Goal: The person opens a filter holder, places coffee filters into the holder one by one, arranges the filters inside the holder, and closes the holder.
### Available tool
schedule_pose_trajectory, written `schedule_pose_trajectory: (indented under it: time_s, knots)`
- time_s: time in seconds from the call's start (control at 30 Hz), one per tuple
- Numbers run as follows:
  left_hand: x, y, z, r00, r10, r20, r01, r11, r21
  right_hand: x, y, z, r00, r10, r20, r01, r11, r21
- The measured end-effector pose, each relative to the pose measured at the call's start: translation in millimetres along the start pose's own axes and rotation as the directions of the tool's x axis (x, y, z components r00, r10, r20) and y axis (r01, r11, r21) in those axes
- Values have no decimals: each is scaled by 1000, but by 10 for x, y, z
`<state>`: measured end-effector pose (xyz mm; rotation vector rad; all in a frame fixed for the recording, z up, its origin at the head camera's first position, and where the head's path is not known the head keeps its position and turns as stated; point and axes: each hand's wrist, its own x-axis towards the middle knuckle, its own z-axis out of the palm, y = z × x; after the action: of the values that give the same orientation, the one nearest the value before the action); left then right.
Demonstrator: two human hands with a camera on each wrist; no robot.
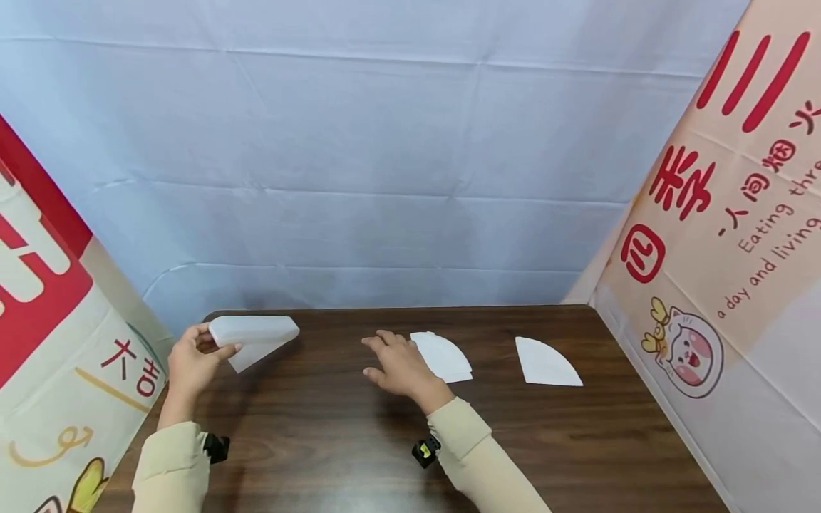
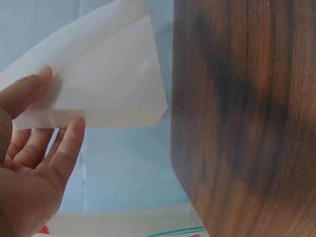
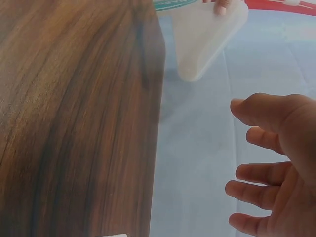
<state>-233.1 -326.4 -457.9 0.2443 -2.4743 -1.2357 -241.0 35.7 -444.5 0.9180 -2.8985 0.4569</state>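
In the head view, my left hand [image 1: 194,363] holds up a white, wedge-shaped coffee filter paper [image 1: 256,335] above the table's far left corner. Thumb and fingers pinch it from opposite sides, as the left wrist view shows. The filter paper [image 2: 108,74] is slightly see-through and has a thick folded edge; whether it is one sheet or several I cannot tell. My right hand [image 1: 400,365] hovers over the middle of the table with its fingers spread, holding nothing. Just beyond it lie overlapping white quarter-circle filter papers [image 1: 445,358], partly hidden by that hand.
Another white quarter-circle filter paper [image 1: 546,363] lies flat on the right part of the dark wooden table [image 1: 308,442]. A pale blue cloth [image 1: 359,157] hangs behind the table. Printed cloths stand along the left and right sides.
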Motion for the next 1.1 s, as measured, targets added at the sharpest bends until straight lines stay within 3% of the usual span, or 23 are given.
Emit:
schedule_pose_trajectory:
  time_s: [0.23, 0.53, 1.1]
  knots:
    - [-135, 70, 96, 999, 10, 51, -7, 998, -60, -84, 108, -30, 1000, 17, -19, -16, 1000, 20]
    - [-205, 128, 306, 997, 23, 79, -13, 992, -127, -179, 221, -10, 999, 37, -26, -34, 994, 101]
    - [-343, 221, 580, 990, 9, 140, 13, 988, -157, -364, 487, 28, 995, 71, -76, -59, 986, 154]
